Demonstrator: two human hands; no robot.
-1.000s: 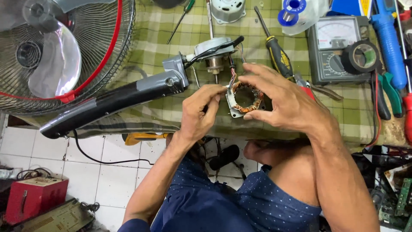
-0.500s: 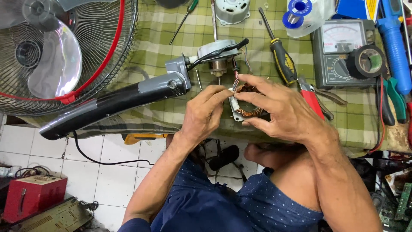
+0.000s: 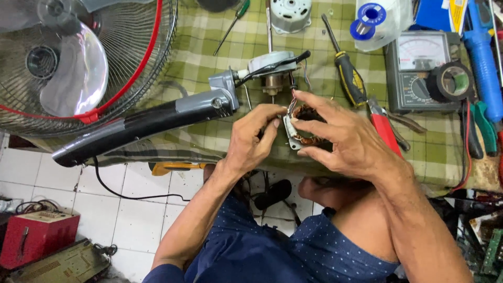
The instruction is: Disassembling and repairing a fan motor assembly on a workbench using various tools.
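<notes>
Right now my right hand [image 3: 346, 141] cups the fan motor stator [image 3: 304, 128], fingers curled around its copper windings, just above the checked cloth [image 3: 209, 52] near the table edge, while my left hand [image 3: 254, 139] pinches at its metal frame edge. Best, I judge, to grip the frame, not the windings, and keep the thin leads slack. Counted: one stator, two screwdrivers [image 3: 350, 73], one multimeter [image 3: 419, 68], one tape roll [image 3: 453, 81], one fan guard [image 3: 94, 57].

Bright, even light; soft shadows, sharp focus, slight edge distortion.
</notes>
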